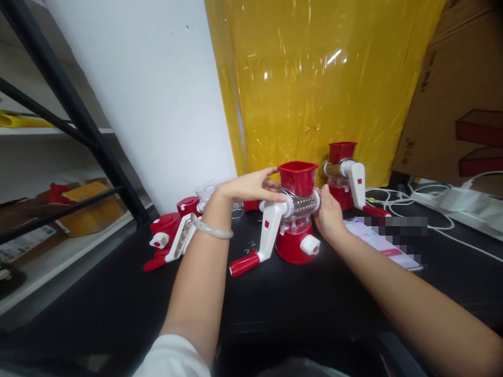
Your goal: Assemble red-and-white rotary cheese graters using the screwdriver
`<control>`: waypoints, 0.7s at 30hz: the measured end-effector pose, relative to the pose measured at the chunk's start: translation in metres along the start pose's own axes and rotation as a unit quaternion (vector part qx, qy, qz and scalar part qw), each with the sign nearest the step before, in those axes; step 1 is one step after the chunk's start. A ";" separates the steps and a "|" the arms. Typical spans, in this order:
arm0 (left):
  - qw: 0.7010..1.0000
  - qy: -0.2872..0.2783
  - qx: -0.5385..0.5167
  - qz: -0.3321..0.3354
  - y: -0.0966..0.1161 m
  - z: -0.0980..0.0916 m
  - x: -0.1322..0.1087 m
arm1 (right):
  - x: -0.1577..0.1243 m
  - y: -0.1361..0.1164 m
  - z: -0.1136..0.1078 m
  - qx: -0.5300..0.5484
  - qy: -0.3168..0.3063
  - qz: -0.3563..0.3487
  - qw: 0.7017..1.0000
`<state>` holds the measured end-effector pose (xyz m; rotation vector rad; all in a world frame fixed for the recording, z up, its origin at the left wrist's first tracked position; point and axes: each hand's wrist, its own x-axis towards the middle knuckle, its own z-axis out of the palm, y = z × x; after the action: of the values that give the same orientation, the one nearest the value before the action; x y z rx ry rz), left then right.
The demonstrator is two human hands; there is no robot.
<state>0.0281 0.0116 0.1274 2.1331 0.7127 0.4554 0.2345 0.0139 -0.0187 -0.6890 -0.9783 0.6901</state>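
Note:
A red and white rotary grater [295,230] stands on the black table [118,293], with a red hopper on top, a metal drum in the middle and a white crank with a red grip hanging down to the left. My left hand [249,187] grips the grater where the crank meets the drum. My right hand [329,215] presses against the drum's right end. A pale bangle sits on my left wrist.
A second grater of the same kind [346,175] stands behind to the right. Loose red and white grater parts [173,235] lie at the left. A paper sheet [377,243], white cables and a power strip [451,201] lie at the right. Yellow plastic film hangs behind. A black shelf frame stands left.

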 end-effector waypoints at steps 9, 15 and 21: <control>0.993 -0.088 0.073 0.011 -0.021 0.010 0.025 | 0.002 -0.002 0.000 -0.023 0.039 0.043 0.998; 0.994 -0.084 0.069 0.010 -0.017 0.019 0.027 | 0.006 -0.022 -0.013 -0.288 0.152 -0.122 0.938; 0.994 -0.076 0.074 0.003 -0.009 0.020 0.022 | -0.023 -0.065 -0.006 -0.395 0.016 -0.167 0.903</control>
<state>0.0529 0.0179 0.1099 2.2807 0.6715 0.2454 0.2447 -0.0442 0.0183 -1.1924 -1.3136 -0.0571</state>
